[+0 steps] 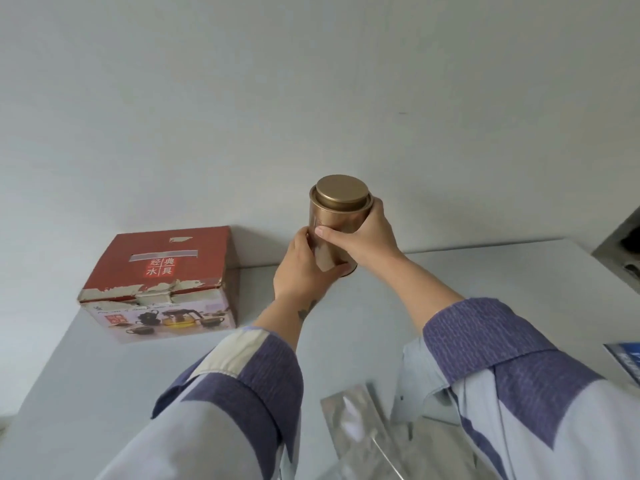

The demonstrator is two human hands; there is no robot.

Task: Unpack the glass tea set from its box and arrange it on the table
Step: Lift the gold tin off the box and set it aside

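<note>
Cardboard box (162, 282), red on top with a picture of a teapot and cups printed on its front, sits on the table (86, 368) against the wall (311, 81). Its top flaps lie flat and look closed, with torn tape along the front edge. No glass teapot or cup is out anywhere on the table, so by my reading the unpacking proper has not started and the whole set is left to lift out and arrange.

Right of the box, close to the wall, both hands are wrapped round an upright gold tin (337, 223) with its round lid on. The left hand (304, 268) grips the lower side of the tin, and the right hand (367, 233) clasps the upper side, thumb across the front. The tin's base is at or just above the table; I cannot tell if it touches. It looks like something being set out of the way rather than part of the glass set.

Nearer the person than the box, a shiny foil packet (349, 424) lies between the sleeves, and a blue booklet corner (623, 362) shows far right of the box.
</note>
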